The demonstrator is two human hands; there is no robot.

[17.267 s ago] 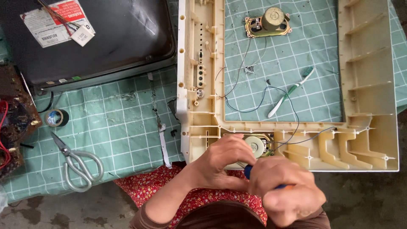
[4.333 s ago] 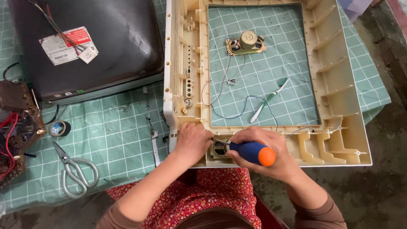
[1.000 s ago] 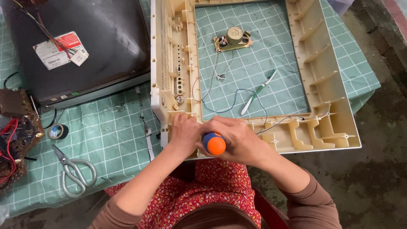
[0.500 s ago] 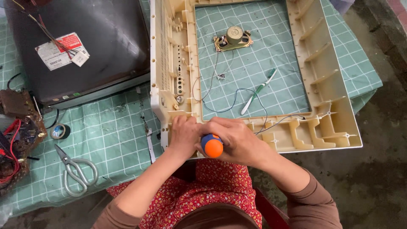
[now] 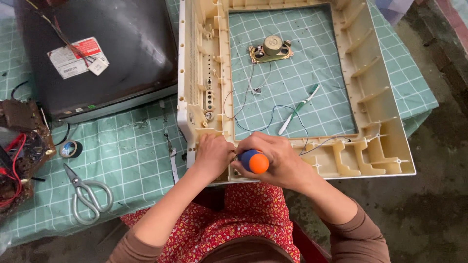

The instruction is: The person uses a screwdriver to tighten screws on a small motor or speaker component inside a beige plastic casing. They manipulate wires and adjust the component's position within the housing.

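Screwdriver in right hand, speaker inside frame

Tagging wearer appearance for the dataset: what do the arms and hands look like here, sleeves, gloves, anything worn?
Both hands are bare: no gloves, and no rings or watch visible on the left hand or right hand. Brown long sleeves are pushed up on both arms, leaving the forearms uncovered. A red floral garment covers the lap below.

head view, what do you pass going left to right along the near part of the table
circuit board with red wires → roll of black tape → scissors → left hand → blue and orange screwdriver handle held in the right hand → near right corner of the beige plastic frame
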